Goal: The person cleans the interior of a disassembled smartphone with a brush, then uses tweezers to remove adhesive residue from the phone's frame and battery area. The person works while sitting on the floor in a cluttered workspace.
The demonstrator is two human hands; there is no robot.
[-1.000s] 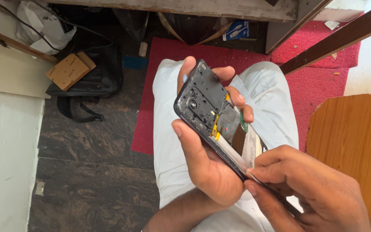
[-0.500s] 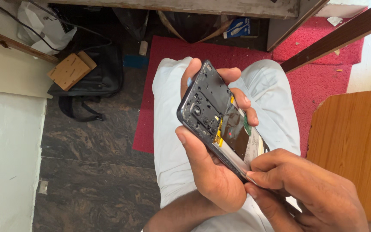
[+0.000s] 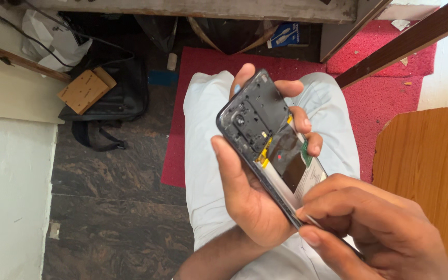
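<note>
Phone tilted slightly | left hand holds it | right hand pinches lower edge

black bag | wooden block | red mat | perhaps a plastic bag

Left hand raised over the lap, palm up, thumb pressed along one side, four fingers curled round the other. Right hand low right, fingers bunched in a pinch, knuckles up, touching left palm's edge.
</note>
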